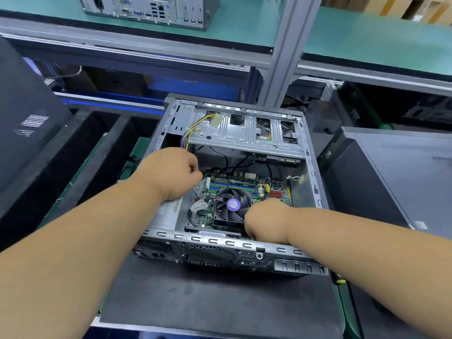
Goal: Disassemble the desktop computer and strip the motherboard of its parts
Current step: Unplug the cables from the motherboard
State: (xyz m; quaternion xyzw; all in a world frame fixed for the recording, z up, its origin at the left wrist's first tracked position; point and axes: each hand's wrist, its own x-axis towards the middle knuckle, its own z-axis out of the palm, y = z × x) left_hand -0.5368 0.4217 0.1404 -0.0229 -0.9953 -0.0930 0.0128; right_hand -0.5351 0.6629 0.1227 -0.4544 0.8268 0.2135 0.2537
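The open computer case [234,182] lies on the dark mat at the tabletop's [220,302] centre, motherboard [244,184] exposed. Your left hand [171,172] has its fingers curled at the motherboard's left edge; contents undeterminable. Your right hand [266,221] has fingers curled down beside the CPU fan [231,204]; grip hidden.

Illumination is bright, even and cool, with no hard shadows; soft shading lies inside the open computer case [234,172]. Mild glare appears on the metal drive bracket [244,130]. Wide-angle distortion bends the shelf rails [146,52] and forearms toward the edges. Overall sharpness is moderate; the periphery is soft and smeared.
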